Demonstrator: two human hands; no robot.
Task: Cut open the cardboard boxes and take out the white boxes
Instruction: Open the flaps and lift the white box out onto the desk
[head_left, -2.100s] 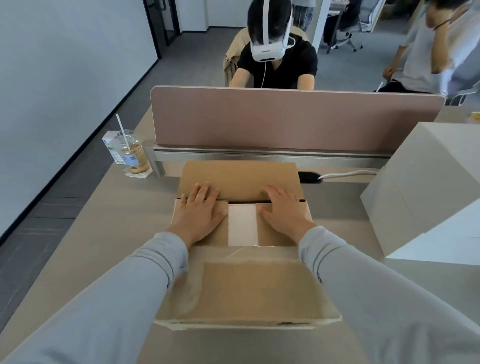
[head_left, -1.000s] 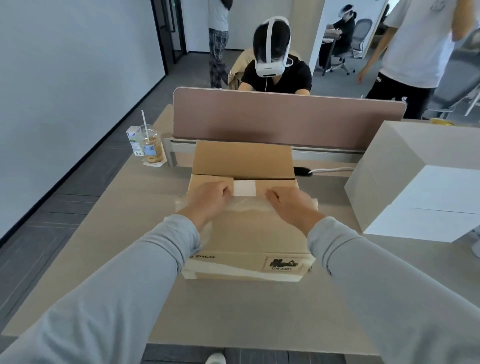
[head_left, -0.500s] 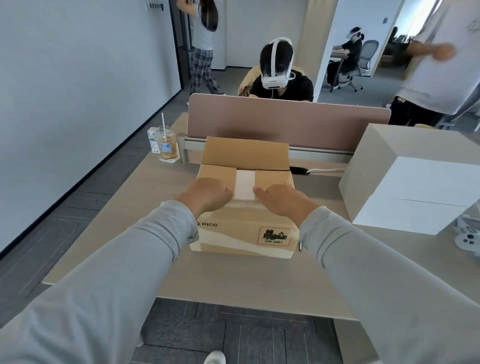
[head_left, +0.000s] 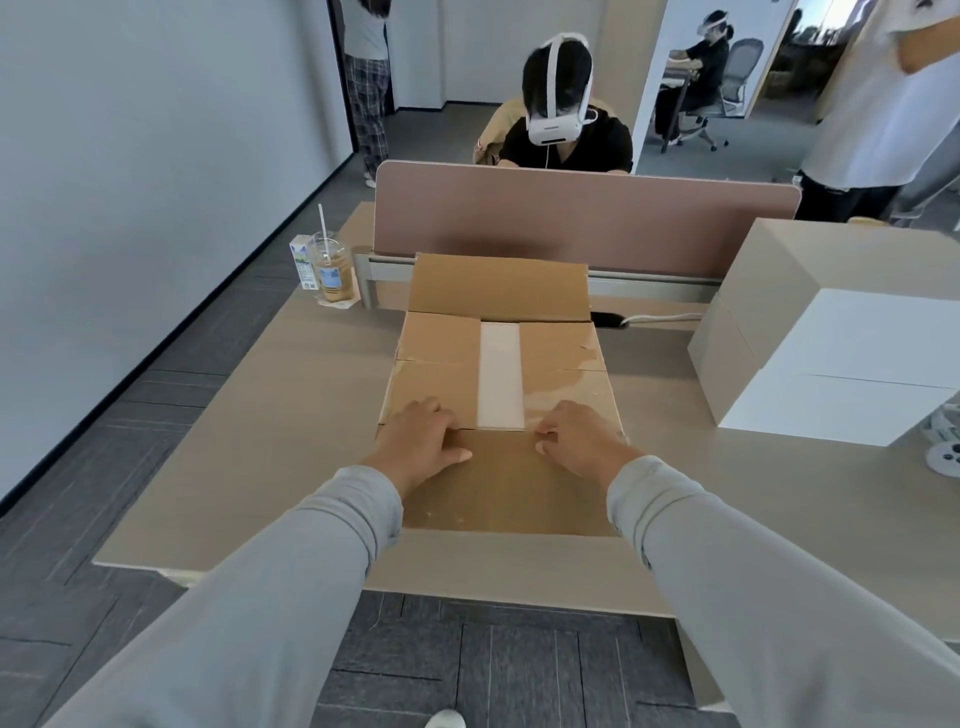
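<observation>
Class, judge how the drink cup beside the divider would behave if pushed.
The cup is tall and narrow, so it would probably tip easily. It looks mostly full, so it is likely fairly heavy and might spill.

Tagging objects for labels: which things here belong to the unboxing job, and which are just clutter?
Job:
cardboard box
white box inside it
stacked white boxes
left hand and right hand, both on the near flap

Lying about:
iced drink
small carton
cable
desk divider
white device at the right edge
</observation>
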